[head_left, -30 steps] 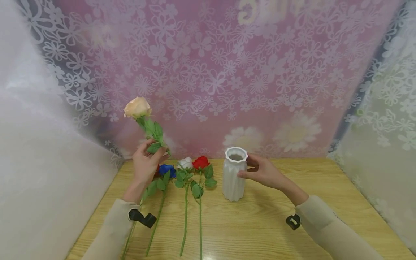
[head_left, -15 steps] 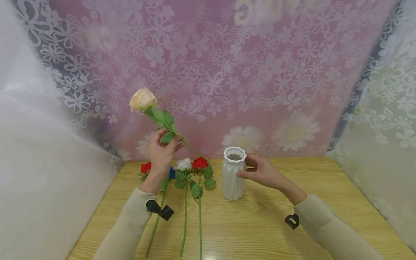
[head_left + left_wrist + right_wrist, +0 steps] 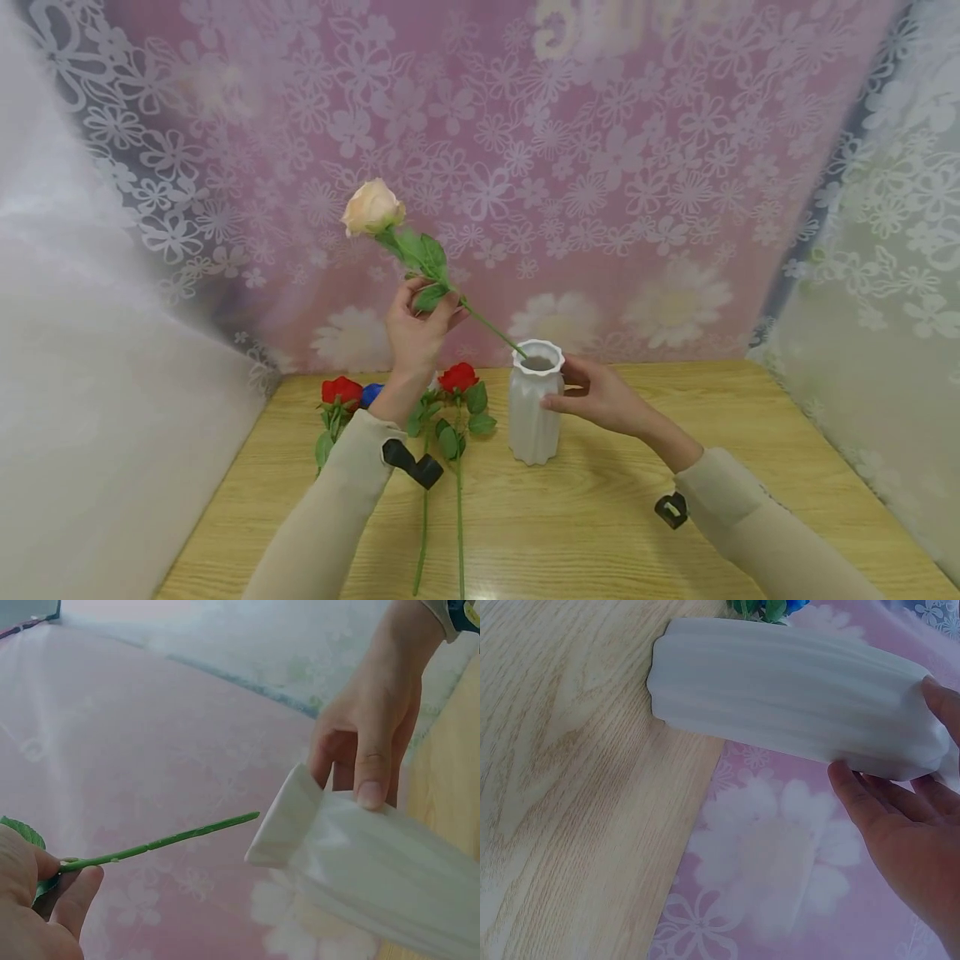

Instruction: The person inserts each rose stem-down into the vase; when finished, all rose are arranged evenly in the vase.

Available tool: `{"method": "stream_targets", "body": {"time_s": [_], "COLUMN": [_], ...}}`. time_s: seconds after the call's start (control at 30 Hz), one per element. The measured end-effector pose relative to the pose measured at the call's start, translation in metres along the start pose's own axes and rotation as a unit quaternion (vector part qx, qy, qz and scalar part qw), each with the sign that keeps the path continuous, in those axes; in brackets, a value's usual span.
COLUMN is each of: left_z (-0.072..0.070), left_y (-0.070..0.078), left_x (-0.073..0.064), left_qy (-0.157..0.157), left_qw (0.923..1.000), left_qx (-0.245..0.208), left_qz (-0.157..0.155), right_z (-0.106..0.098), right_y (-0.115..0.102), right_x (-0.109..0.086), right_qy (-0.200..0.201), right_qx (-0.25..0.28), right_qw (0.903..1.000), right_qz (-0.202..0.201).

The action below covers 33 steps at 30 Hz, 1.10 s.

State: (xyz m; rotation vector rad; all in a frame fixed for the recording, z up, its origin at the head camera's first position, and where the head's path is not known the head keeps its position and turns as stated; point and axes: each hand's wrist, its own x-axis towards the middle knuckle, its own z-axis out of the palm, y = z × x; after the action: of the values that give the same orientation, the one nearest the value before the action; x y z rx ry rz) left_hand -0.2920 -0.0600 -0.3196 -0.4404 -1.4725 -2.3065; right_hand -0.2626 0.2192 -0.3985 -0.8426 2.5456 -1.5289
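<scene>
A peach-coloured rose [image 3: 373, 207] slants above the table, bloom up and to the left. My left hand [image 3: 420, 325] pinches its stem just below the leaves. The bare lower end of the stem [image 3: 180, 832] points at the mouth of the white fluted vase [image 3: 534, 417]; in the left wrist view a small gap separates its tip from the rim. The vase stands upright on the table. With thumb and fingers around its upper part, my right hand [image 3: 607, 396] holds it from the right side. In the right wrist view my right hand [image 3: 907, 832] touches the vase near its neck.
On the wooden table [image 3: 600, 533] left of the vase lie a red rose [image 3: 459, 377], another red rose [image 3: 342, 390] and a blue rose [image 3: 372, 395]. A white rose is mostly hidden behind my left arm. A pink flowered backdrop [image 3: 487, 167] rises behind the table.
My left hand has carried the peach rose right and upward, bringing its stem end to the vase's mouth. My right hand keeps its hold on the vase, which stays in place.
</scene>
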Motion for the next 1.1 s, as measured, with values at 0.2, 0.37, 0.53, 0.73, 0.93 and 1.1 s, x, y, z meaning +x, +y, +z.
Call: {"method": "stream_targets", "body": {"time_s": [0.2, 0.37, 0.53, 0.73, 0.93, 1.1], "left_z": [0.011, 0.015, 0.017, 0.018, 0.021, 0.023], "left_y": [-0.012, -0.019, -0.024, -0.029, -0.034, -0.037], "left_x": [-0.004, -0.010, -0.013, -0.016, -0.018, -0.020], "left_qy": [-0.023, -0.041, -0.050, -0.067, -0.080, -0.105], "left_qw": [0.9995, 0.9988, 0.9983, 0.9964, 0.9937, 0.9885], "left_qx": [0.019, 0.025, 0.031, 0.051, 0.077, 0.108], "left_qz": [0.008, 0.002, 0.001, 0.005, 0.013, 0.014], "right_z": [0.001, 0.001, 0.001, 0.000, 0.001, 0.001], "right_y": [0.000, 0.000, 0.000, 0.000, -0.001, -0.002], "right_x": [0.001, 0.001, 0.001, 0.000, 0.000, 0.000], "right_qy": [0.000, 0.003, 0.005, 0.010, 0.009, 0.008], "right_qx": [-0.012, -0.015, -0.017, -0.025, -0.019, -0.019], "right_qw": [0.9999, 0.9999, 0.9999, 0.9996, 0.9997, 0.9996], "right_qz": [0.004, 0.005, 0.001, 0.004, 0.015, 0.019]}}
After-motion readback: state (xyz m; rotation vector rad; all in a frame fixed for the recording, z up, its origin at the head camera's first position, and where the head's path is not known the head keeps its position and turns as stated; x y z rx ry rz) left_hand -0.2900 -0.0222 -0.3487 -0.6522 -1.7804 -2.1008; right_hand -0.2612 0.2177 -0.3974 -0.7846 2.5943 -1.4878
